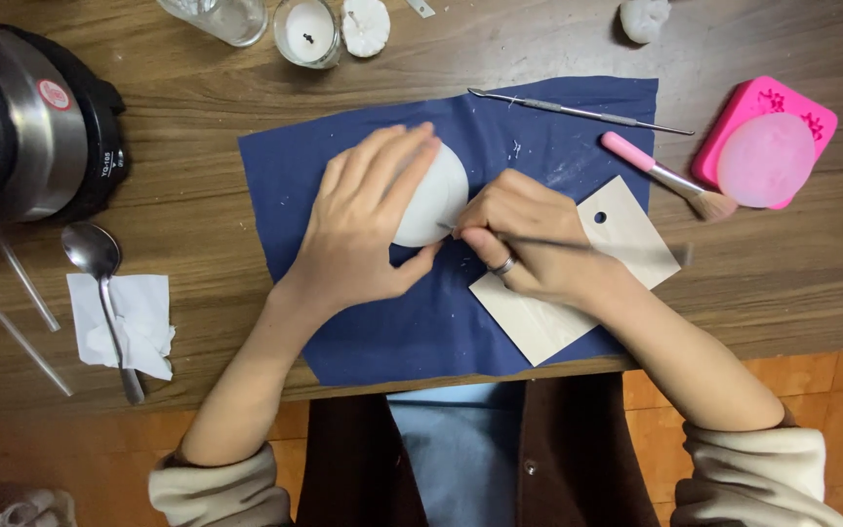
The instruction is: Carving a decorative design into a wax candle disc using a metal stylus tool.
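Note:
My left hand (368,220) lies over a round white disc (441,195) on a dark blue cloth (402,322), fingers spread across it and thumb under its near edge. My right hand (519,244), with a ring on one finger, pinches a thin metal tool (587,245) like a pen. The tool's tip touches the disc's right edge. The heel of that hand rests on a pale square board (626,229) with a small hole. Much of the disc is hidden under my left hand.
A long metal pick (578,112) and a pink-handled brush (665,176) lie on the cloth's far right. A pink mould with a round pale slab (768,156) sits further right. At left are a steel pot (21,122), a spoon on tissue (109,293), a glass and a candle (306,29).

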